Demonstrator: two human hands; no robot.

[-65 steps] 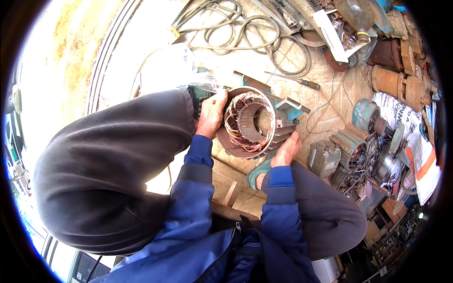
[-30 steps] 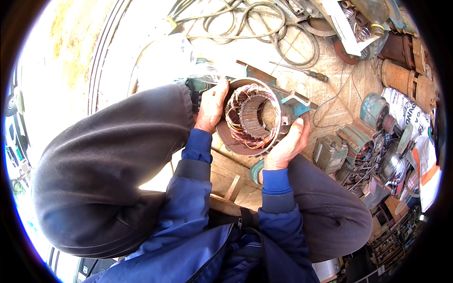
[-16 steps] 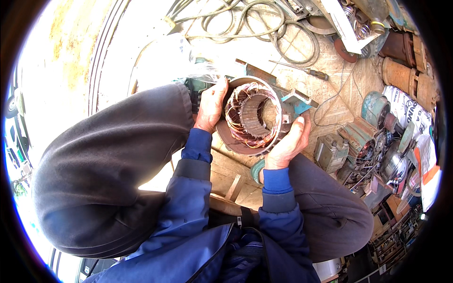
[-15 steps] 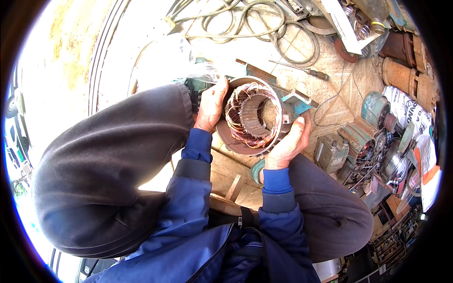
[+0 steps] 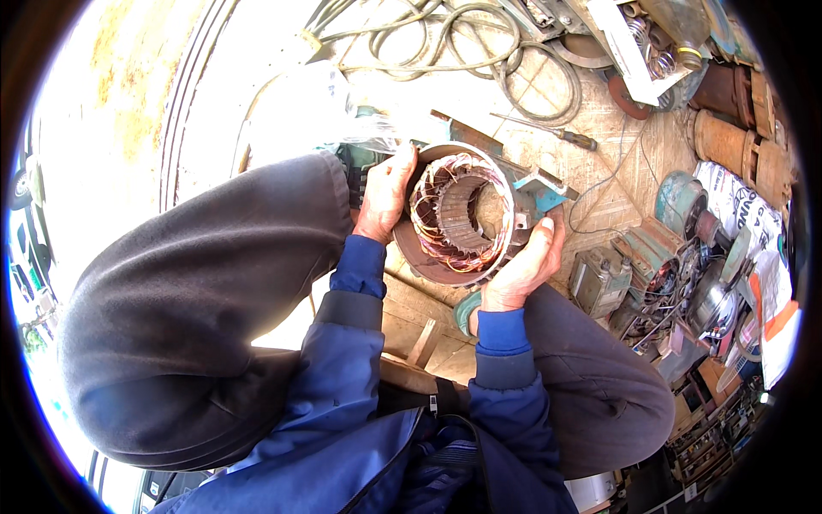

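Between my knees I hold an electric motor stator (image 5: 462,214), a round metal housing with a ring of copper windings inside and an open bore through its middle. On its left side my left hand (image 5: 387,195) grips the rim, fingers behind the wall. My right hand (image 5: 529,265) is closed round the lower right side, beside a teal mounting foot (image 5: 543,192); its thumb lies along the outside. Both hands' fingertips are mostly hidden by the housing. Through the bore the pale floor shows.
A screwdriver (image 5: 565,135) lies on the floor beyond the stator, with a coiled cable (image 5: 454,43) farther off. To the right are a small metal box (image 5: 599,281), a teal motor part (image 5: 681,199) and heaped scrap parts. Clear plastic wrap (image 5: 368,131) lies near my left hand.
The stator and both hands have shifted very slightly in the picture. The grip looks the same.
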